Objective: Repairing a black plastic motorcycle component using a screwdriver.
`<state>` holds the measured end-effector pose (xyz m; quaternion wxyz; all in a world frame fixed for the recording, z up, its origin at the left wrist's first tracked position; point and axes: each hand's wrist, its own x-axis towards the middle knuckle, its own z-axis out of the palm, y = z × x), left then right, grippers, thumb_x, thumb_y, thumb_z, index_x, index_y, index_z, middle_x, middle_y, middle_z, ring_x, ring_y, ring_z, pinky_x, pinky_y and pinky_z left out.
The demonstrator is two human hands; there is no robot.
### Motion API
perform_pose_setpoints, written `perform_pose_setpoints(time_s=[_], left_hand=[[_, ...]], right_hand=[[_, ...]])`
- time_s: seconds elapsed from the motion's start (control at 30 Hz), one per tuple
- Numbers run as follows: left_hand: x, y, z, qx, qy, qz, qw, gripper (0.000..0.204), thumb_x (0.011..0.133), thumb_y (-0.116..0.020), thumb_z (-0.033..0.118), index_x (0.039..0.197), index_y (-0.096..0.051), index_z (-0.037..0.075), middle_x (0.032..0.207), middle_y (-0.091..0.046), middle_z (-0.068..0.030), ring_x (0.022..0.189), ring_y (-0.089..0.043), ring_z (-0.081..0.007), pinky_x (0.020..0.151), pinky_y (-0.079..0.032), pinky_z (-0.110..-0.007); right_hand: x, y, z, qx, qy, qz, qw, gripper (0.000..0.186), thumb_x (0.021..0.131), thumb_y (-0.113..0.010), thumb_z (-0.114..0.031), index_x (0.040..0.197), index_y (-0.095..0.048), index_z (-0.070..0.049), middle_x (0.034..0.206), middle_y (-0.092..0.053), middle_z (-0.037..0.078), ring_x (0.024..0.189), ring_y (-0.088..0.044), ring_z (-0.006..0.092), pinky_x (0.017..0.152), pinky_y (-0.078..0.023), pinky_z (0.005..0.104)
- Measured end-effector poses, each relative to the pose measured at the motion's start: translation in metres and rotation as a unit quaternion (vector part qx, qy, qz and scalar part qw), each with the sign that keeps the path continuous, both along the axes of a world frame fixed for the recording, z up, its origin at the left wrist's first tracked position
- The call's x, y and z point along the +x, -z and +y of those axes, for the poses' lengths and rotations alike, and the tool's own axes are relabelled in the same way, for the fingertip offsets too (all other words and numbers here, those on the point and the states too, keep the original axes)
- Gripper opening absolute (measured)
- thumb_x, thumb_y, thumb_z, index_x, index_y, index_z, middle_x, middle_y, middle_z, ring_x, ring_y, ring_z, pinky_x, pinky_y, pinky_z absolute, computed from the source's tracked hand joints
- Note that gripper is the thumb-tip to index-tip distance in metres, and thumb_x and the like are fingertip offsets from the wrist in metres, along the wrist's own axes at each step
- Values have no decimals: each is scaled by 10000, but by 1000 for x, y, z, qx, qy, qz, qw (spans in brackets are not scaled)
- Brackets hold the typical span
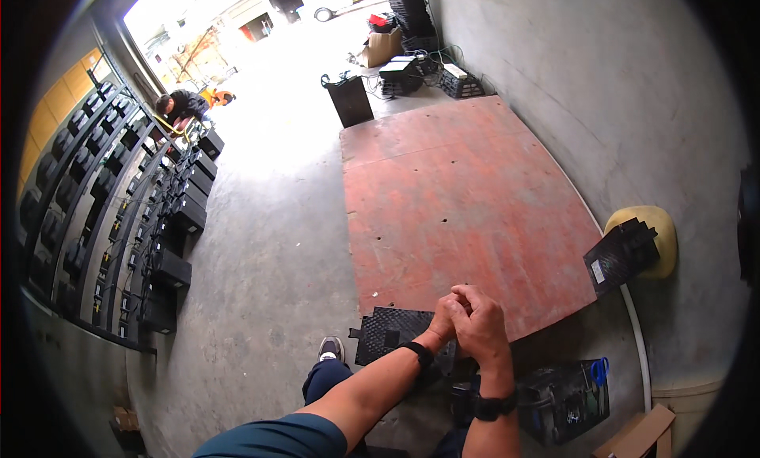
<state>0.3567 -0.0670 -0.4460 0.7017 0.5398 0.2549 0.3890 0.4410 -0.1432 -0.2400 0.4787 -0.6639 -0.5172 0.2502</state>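
Observation:
Both hands are brought together over the near edge of a reddish board. My left hand is closed, its fingers mostly covered by the other hand. Pressed against it, my right hand has its fingers curled in; anything held between them is hidden. Just below and left of the hands lies a black case-like part with a ribbed, textured face, partly behind my left forearm. Each wrist wears a black band.
Right of the board, a similar black part leans on a yellow stool. A black box with a blue-handled tool stands near an open carton. At left, a rack holds black units; a person bends beyond it.

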Motion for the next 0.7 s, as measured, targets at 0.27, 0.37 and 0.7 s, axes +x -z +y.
perform_pose_setpoints(time_s=[0.27, 0.37, 0.7], left_hand=[[-1, -37, 5, 179, 62, 169, 967, 175, 825, -714, 156, 975, -688, 69, 985, -719, -94, 884, -675, -278, 807, -549, -369], [0, -40, 5, 153, 89, 136, 975, 186, 826, -714, 158, 986, -687, 67, 995, -714, -105, 906, -679, -273, 806, -549, -362], [8, -47, -16, 129, -17, 117, 985, 179, 887, -701, 133, 1035, -660, 40, 978, -678, -123, 916, -664, -225, 816, -550, -349]], right_hand=[[6, 1, -3, -5, 2, -14, 1000, 262, 902, -678, -149, 1107, -681, 14, 975, -725, 219, 899, -731, 328, 795, -576, 387], [6, 6, -3, -12, 0, 1, 1000, 259, 907, -672, -149, 1108, -680, 15, 972, -725, 217, 895, -732, 328, 792, -574, 389], [12, 4, -6, -18, 11, -9, 1000, 270, 916, -674, -166, 1127, -684, 1, 964, -724, 217, 894, -728, 333, 789, -572, 386]])
